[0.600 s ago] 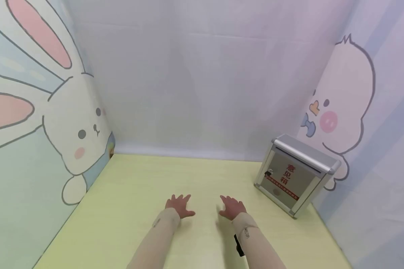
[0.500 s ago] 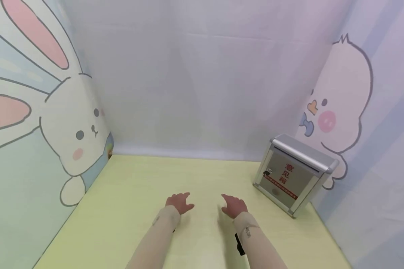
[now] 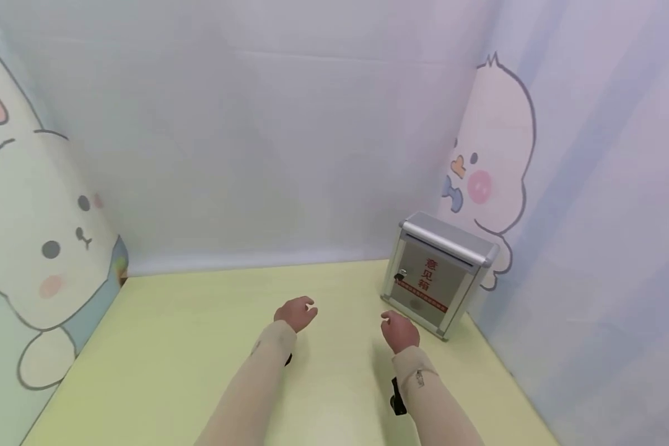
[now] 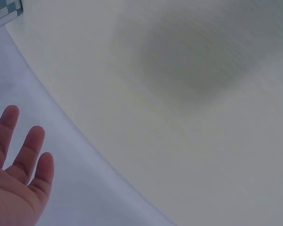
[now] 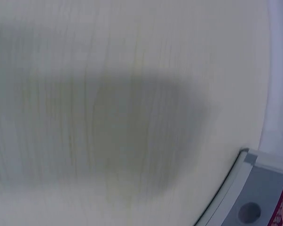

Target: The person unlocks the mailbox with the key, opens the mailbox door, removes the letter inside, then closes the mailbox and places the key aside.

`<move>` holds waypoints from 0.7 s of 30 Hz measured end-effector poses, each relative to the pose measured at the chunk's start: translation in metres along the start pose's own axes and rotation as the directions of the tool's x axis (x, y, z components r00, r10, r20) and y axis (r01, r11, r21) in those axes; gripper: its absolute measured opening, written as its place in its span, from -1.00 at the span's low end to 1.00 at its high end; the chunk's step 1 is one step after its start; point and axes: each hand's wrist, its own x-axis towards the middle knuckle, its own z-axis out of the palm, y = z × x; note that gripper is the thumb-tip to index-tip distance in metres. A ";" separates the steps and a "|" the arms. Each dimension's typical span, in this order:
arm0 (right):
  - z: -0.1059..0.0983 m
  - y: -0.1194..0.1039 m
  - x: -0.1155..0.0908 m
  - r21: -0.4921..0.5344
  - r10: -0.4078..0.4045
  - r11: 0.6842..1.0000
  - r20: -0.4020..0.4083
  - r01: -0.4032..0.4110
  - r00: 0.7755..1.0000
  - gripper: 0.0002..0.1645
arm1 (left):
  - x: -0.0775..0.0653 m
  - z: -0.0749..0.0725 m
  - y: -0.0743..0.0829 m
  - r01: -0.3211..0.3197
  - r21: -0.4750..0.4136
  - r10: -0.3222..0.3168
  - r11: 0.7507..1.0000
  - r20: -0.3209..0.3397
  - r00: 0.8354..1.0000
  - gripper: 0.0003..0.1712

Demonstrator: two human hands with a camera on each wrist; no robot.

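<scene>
Beige sleeves (image 3: 248, 396), two of them, end in two hands that I see apart, relaxed and holding nothing: the left hand (image 3: 296, 314) at the lower centre, the right hand (image 3: 400, 332) slightly lower and farther right. On my screen, one upright grey box (image 3: 451, 279) sits right of centre, up and to the right of both, its long top edge slanting down rightward; the right hand is nearer, with no contact I can make out. One lock (image 3: 401, 274) marks its front; one yellow table (image 3: 201, 353) lies beneath.
</scene>
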 end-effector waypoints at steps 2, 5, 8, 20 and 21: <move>-0.008 0.009 -0.001 -0.017 0.037 0.999 -0.037 -0.037 0.999 -0.66 | 0.007 0.002 0.010 -0.021 -0.013 0.021 1.000 0.014 1.000 -0.61; -0.020 0.023 -0.004 -0.043 0.073 0.996 -0.089 -0.077 0.993 -0.67 | 0.017 0.006 0.023 -0.055 -0.027 0.056 0.998 0.026 0.998 -0.61; -0.033 0.032 -0.011 -0.065 0.097 0.992 -0.141 -0.107 0.985 -0.68 | 0.026 0.013 0.032 -0.091 -0.035 0.092 0.995 0.034 0.995 -0.60; -0.041 0.032 -0.023 -0.053 0.180 0.980 -0.199 -0.194 0.963 -0.73 | 0.037 0.010 0.030 -0.079 -0.099 0.082 0.992 0.032 0.996 -0.51; -0.041 0.031 -0.024 -0.056 0.182 0.979 -0.201 -0.196 0.963 -0.73 | 0.037 0.008 0.031 -0.079 -0.100 0.083 0.992 0.032 0.996 -0.50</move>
